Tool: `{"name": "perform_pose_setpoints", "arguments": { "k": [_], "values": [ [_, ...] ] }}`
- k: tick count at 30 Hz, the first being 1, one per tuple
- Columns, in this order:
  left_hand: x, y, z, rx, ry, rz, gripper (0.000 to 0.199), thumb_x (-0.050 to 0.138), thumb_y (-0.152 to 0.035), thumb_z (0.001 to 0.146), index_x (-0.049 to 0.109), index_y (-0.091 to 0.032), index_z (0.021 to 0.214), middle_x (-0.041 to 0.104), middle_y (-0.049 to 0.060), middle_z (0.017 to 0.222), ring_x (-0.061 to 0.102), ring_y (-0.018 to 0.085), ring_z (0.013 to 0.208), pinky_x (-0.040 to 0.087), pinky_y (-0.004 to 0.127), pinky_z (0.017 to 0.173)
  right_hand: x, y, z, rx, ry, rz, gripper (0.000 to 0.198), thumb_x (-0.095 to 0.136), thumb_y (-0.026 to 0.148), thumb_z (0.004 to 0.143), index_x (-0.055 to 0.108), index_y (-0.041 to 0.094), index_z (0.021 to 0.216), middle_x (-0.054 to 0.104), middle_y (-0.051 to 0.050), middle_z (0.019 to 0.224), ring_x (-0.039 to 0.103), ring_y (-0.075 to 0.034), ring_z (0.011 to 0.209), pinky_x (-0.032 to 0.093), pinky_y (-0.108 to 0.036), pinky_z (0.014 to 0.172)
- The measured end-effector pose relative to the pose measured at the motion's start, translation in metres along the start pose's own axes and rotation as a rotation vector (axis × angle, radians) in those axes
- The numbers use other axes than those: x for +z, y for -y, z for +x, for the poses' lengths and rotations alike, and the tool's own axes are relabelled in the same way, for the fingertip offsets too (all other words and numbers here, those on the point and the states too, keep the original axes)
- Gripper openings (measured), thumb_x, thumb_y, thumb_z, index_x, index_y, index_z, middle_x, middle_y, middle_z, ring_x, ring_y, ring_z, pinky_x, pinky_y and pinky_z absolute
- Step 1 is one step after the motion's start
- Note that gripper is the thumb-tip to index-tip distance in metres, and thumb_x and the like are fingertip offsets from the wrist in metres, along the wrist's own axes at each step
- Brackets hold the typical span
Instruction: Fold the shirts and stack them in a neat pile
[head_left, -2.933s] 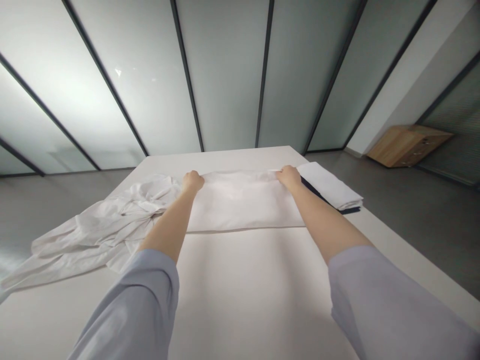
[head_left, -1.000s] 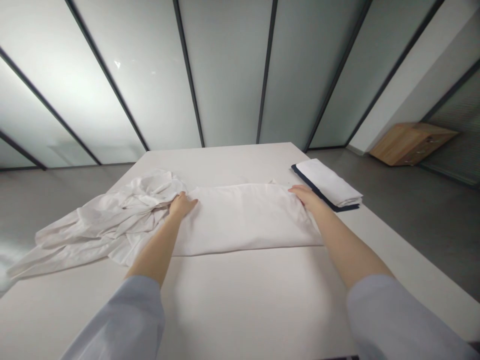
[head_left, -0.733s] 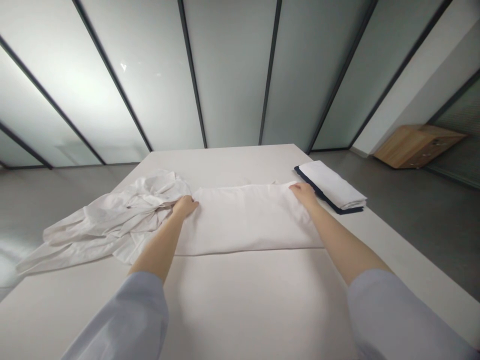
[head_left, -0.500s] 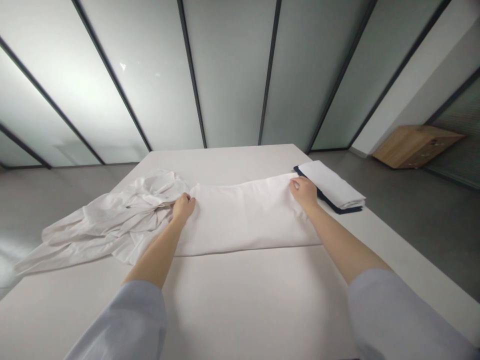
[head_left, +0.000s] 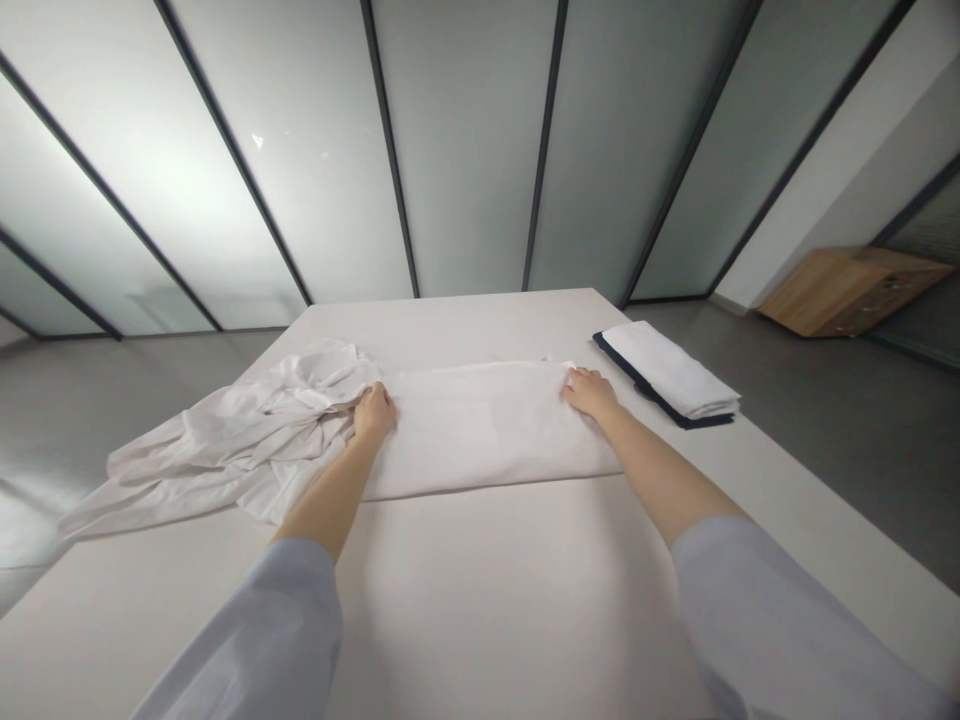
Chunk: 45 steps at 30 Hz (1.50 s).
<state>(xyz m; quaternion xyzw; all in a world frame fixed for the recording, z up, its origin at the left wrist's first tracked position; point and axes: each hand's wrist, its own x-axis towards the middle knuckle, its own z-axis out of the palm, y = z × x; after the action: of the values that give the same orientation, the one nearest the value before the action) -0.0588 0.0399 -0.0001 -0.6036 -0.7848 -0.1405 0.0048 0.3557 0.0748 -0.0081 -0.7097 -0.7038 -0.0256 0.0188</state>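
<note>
A white cloth, folded into a long flat rectangle, lies across the table in front of me. At its far left corner, my left hand is closed with the fingers curled on the edge. My right hand rests on the far right corner, fingers stretched out and laid on the fabric. Left of the folded piece and touching it or close to it is a crumpled heap of white cloth. Whether the two are separate pieces I cannot tell.
On the right of the white table sits a stack of folded white cloth over a dark navy piece. Frosted glass panels stand behind the table. A wooden cabinet is on the floor at far right.
My right hand has gone from a pinch to fingers laid out on the cloth. The cloth's far right corner has come down and lies flatter. My left hand stays at the left corner.
</note>
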Motion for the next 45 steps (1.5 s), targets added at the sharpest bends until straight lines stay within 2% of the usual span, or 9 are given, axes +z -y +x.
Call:
{"name": "perform_pose_setpoints", "arguments": {
  "k": [5, 10, 13, 18, 24, 28, 33, 39, 45],
  "values": [
    [-0.004, -0.004, -0.004, 0.047, 0.029, 0.068, 0.033, 0.042, -0.02, 0.089, 0.054, -0.016, 0.119, 0.057, 0.018, 0.124, 0.062, 0.029, 0.104, 0.048, 0.037, 0.083, 0.004, 0.002, -0.002, 0.039, 0.006, 0.035, 0.045, 0.039, 0.028, 0.091, 0.051, 0.013, 0.132, 0.052, -0.019, 0.135, 0.049, -0.033, 0.117, 0.04, -0.044, 0.093],
    [-0.009, -0.036, -0.028, 0.24, -0.081, 0.11, 0.05, 0.049, -0.037, 0.088, 0.046, -0.019, 0.134, 0.038, 0.014, 0.149, 0.036, 0.031, 0.135, 0.036, 0.043, 0.106, -0.013, 0.025, -0.012, 0.06, -0.168, 0.072, 0.055, 0.046, 0.032, 0.09, 0.042, 0.011, 0.14, 0.042, -0.02, 0.144, 0.042, -0.034, 0.127, 0.035, -0.045, 0.1],
    [-0.004, -0.067, -0.051, 0.355, 0.095, 0.104, 0.055, 0.041, -0.051, 0.091, 0.046, -0.019, 0.135, 0.041, 0.014, 0.148, 0.035, 0.03, 0.137, 0.032, 0.045, 0.109, -0.022, 0.058, -0.032, -0.084, -0.162, 0.094, 0.05, 0.044, 0.036, 0.092, 0.047, 0.014, 0.137, 0.043, -0.017, 0.145, 0.04, -0.031, 0.13, 0.032, -0.043, 0.103],
    [0.014, -0.1, -0.074, 0.35, 0.326, 0.115, 0.071, 0.026, -0.066, 0.09, 0.041, -0.02, 0.141, 0.031, 0.018, 0.154, 0.028, 0.037, 0.14, 0.029, 0.063, 0.104, -0.016, 0.103, -0.07, -0.242, 0.081, 0.141, 0.051, 0.032, 0.053, 0.096, 0.052, 0.025, 0.134, 0.044, -0.012, 0.146, 0.041, -0.031, 0.13, 0.027, -0.051, 0.106],
    [0.028, -0.103, -0.053, 0.402, 0.244, 0.153, 0.073, 0.023, -0.067, 0.091, 0.037, -0.021, 0.145, 0.029, 0.016, 0.155, 0.024, 0.037, 0.142, 0.025, 0.06, 0.108, 0.005, 0.105, -0.06, -0.178, 0.167, 0.138, 0.063, 0.023, 0.061, 0.095, 0.038, 0.027, 0.147, 0.023, -0.01, 0.159, 0.02, -0.037, 0.142, 0.019, -0.062, 0.108],
    [0.023, -0.114, -0.038, 0.42, 0.173, 0.138, 0.067, 0.031, -0.065, 0.091, 0.047, -0.018, 0.137, 0.042, 0.016, 0.147, 0.036, 0.034, 0.135, 0.029, 0.053, 0.107, 0.01, 0.104, -0.037, -0.16, 0.15, 0.135, 0.063, 0.023, 0.061, 0.096, 0.038, 0.028, 0.146, 0.023, -0.009, 0.159, 0.02, -0.036, 0.142, 0.019, -0.061, 0.109],
    [0.019, -0.134, -0.056, 0.415, 0.136, 0.095, 0.048, 0.036, -0.05, 0.094, 0.058, -0.016, 0.12, 0.059, 0.015, 0.125, 0.05, 0.029, 0.12, 0.037, 0.044, 0.101, 0.01, 0.103, -0.02, -0.181, 0.072, 0.137, 0.056, 0.028, 0.056, 0.097, 0.046, 0.028, 0.141, 0.031, -0.009, 0.156, 0.028, -0.033, 0.14, 0.023, -0.056, 0.108],
    [0.034, -0.14, -0.077, 0.397, 0.136, 0.104, 0.062, 0.025, -0.049, 0.096, 0.038, -0.013, 0.145, 0.037, 0.017, 0.151, 0.031, 0.033, 0.139, 0.023, 0.054, 0.111, 0.006, 0.105, -0.023, -0.223, -0.119, 0.164, 0.039, 0.041, 0.037, 0.095, 0.064, 0.016, 0.119, 0.058, -0.013, 0.133, 0.05, -0.025, 0.122, 0.032, -0.04, 0.104],
    [0.034, -0.137, -0.073, 0.421, 0.205, 0.152, 0.061, 0.017, -0.04, 0.098, 0.031, -0.012, 0.15, 0.029, 0.017, 0.155, 0.026, 0.034, 0.143, 0.021, 0.054, 0.112, 0.009, 0.134, -0.051, -0.234, -0.108, 0.175, 0.043, 0.031, 0.029, 0.098, 0.059, 0.018, 0.129, 0.051, -0.01, 0.143, 0.042, -0.024, 0.132, 0.027, -0.039, 0.108]
  ]
}}
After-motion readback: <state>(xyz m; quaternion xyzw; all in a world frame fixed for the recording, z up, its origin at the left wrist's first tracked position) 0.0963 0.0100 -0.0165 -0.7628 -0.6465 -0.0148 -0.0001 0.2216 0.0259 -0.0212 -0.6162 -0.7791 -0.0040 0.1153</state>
